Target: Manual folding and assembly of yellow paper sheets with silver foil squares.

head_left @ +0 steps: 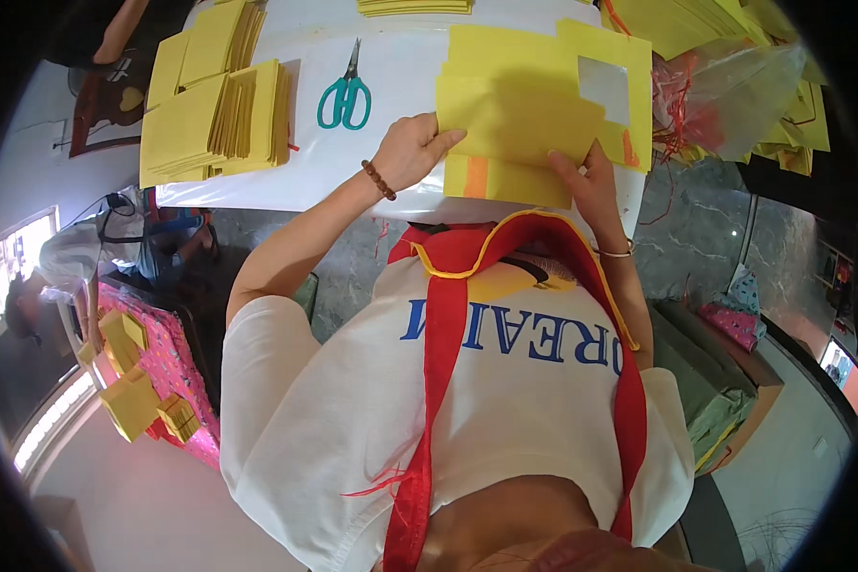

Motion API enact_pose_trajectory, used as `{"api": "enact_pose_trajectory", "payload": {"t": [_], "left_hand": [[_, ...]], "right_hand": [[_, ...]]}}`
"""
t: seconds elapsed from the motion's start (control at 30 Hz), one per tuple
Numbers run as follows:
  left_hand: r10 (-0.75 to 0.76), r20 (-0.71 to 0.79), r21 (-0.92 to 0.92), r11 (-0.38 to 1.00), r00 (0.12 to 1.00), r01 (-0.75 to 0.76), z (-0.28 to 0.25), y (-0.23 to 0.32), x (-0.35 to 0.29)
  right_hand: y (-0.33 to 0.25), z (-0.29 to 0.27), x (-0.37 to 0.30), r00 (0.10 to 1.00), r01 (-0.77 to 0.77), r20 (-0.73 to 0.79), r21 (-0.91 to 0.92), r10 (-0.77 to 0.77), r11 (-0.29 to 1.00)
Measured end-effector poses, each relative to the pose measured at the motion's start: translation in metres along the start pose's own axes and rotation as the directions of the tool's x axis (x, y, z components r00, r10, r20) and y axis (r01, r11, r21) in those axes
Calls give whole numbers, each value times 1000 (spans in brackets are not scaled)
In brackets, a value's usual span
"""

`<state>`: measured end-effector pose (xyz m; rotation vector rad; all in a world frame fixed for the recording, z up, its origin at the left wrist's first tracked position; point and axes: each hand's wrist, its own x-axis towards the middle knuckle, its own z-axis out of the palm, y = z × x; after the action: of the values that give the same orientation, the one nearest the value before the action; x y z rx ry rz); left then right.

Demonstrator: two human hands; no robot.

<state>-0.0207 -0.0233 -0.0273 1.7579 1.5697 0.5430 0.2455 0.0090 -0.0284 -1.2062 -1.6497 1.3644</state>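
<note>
A folded yellow paper sheet [520, 119] with an orange strip near its lower left is spread between my hands at the table's near side. My left hand [416, 151] is closed on its left edge, thumb on top. At the lower right, my right hand [593, 191] pinches the sheet between thumb and fingers. Partly underneath, towards the right, lies another yellow paper piece [639, 86] with a pale rectangle and an orange strip. Scissors [345, 100] with teal handles rest to the left of my left hand, blades pointing away.
Stacks of folded yellow paper [186, 124] stand on the white table [305, 181] at the left. At the right are a clear plastic bag [734, 100] and red strings [675, 124]. Another person [95, 243] is at the left beside a pink cloth [176, 381] holding yellow bundles.
</note>
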Motion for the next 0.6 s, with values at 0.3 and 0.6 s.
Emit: {"api": "enact_pose_trajectory", "payload": {"t": [0.3, 0.6], "left_hand": [[-80, 20, -464, 882, 997, 80, 14, -23, 22], [-217, 58, -486, 846, 975, 217, 6, -10, 27]], "right_hand": [[6, 8, 8, 977, 1, -214, -33, -9, 999], [9, 10, 19, 968, -65, -249, -207, 11, 976]]}}
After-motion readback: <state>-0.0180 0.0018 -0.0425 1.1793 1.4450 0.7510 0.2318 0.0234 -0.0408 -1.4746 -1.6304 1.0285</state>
